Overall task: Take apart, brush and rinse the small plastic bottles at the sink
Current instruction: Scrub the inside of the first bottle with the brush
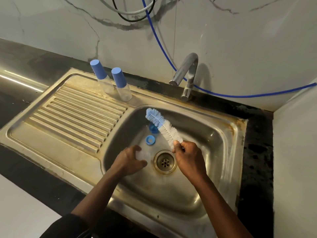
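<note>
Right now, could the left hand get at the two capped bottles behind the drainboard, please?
Likely yes: nothing stands between the left hand and the capped bottles. But its grip is taken by a clear bottle, which would need setting down first.

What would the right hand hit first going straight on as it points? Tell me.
Probably the blue cap on the sink floor, beneath the brush that the right hand holds; its height above the cap is unclear.
</note>
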